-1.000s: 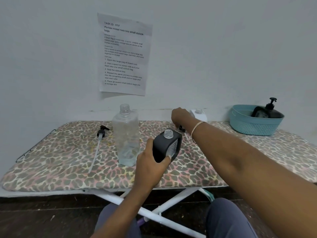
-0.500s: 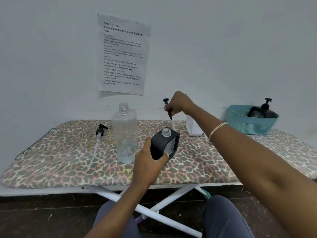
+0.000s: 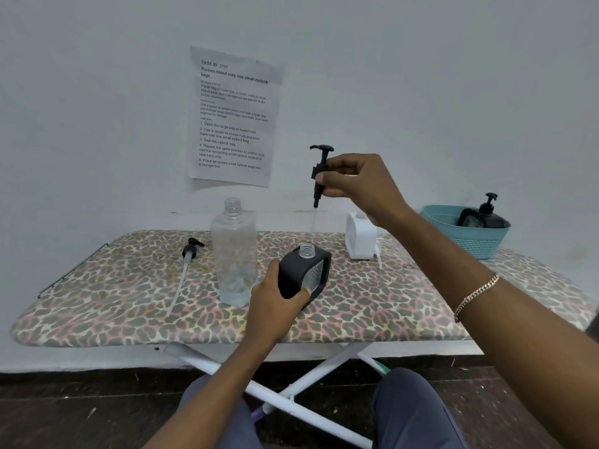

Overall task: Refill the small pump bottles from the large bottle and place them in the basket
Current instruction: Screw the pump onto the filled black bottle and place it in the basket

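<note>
My left hand (image 3: 275, 303) grips a small black bottle (image 3: 304, 274) with an uncapped clear neck, standing on the leopard-print board (image 3: 129, 299). My right hand (image 3: 359, 183) pinches a black pump head (image 3: 319, 171) and holds it upright in the air, above and behind the black bottle; its clear tube hangs down. The large clear bottle (image 3: 235, 254) stands uncapped just left of the black bottle, with a little liquid at the bottom. At the far right sits a teal basket (image 3: 470, 241) that holds a black pump bottle (image 3: 486, 215).
A second black pump (image 3: 191, 251) with a long tube lies on the board left of the large bottle. A small white bottle (image 3: 360, 239) stands behind the black one. A printed sheet (image 3: 233, 118) hangs on the wall. White board legs cross below.
My right hand has picked the black pump up off the board beside the white bottle and raised it well above the surface. My left hand has kept its hold on the black bottle.
</note>
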Tool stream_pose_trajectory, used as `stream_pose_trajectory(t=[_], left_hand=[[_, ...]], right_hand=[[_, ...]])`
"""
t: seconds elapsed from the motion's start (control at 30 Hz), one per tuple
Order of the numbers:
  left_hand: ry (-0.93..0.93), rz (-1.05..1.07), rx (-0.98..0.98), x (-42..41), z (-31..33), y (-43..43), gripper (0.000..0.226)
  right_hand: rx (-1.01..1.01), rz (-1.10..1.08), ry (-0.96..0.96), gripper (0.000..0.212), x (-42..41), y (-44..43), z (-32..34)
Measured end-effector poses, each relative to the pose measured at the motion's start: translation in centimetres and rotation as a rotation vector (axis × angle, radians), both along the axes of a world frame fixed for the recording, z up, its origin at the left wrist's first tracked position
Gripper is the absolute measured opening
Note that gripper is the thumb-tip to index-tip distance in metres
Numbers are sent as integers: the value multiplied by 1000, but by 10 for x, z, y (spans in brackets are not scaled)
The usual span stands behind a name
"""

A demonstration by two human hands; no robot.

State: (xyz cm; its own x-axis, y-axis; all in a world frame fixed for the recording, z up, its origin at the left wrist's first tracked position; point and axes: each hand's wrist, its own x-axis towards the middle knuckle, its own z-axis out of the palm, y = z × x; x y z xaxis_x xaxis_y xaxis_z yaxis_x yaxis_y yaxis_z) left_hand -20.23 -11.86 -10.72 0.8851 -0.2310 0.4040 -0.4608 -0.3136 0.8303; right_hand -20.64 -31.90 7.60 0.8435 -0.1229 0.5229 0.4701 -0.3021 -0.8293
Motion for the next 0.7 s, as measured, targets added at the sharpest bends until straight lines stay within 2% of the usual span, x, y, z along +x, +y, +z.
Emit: stream_pose_trajectory(t=[0.13,0.37,0.47,0.7], left_hand=[[0,-5,-8,0,-1,-1,50],[-1,-17,-12,2,-2,-1,52],[-5,-15,-13,4,-4,-1,53],[-5,-9,-10,6,-6,-1,52]], right_hand=[[-71,-21,0,20,-5,5,-13],[-204,-91,94,24,-5,15,-58],[-181,-87,111,30,-8,17,-73],[-177,-101,142,29,-11,19,-98]])
